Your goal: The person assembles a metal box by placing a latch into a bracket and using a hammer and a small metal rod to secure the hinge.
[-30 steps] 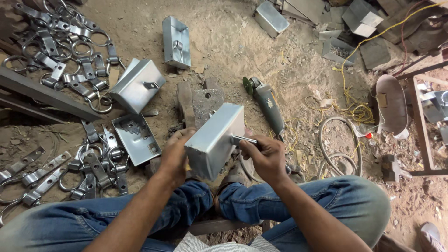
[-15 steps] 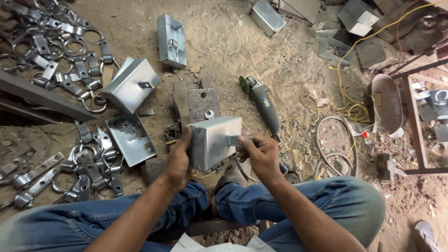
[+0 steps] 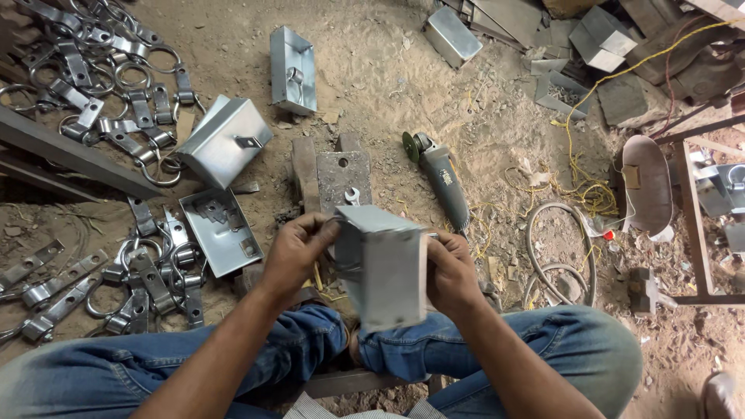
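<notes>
Above the knees, both hands (image 3: 299, 248) (image 3: 450, 268) grip a grey metal box (image 3: 384, 268).

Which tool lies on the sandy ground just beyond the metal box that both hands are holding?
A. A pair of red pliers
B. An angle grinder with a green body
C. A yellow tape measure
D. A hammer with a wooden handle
B: an angle grinder with a green body and a round disc lies on the ground beyond the metal box, which the left hand and right hand grip on either side.
</notes>
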